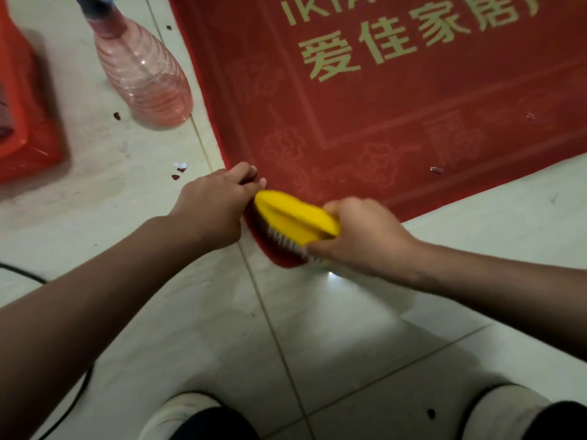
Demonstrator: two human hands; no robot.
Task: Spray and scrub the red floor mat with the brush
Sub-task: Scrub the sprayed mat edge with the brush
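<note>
Single view, head-worn, wide-angle. Faces steeply down at the tiled floor (333, 328), tipped a little forward. Wearer's two white shoes (181, 411) sit at the bottom edge; both forearms run in from the left and right edges. Close range: left hand (216, 204) and right hand (359, 239) meet at mid-frame, large in view. Upper right: red floor mat (413, 115), cut by the top and right edges. Upper left: spray bottle (143, 74), head cropped. Tile joints run slantwise across the frame.
</note>
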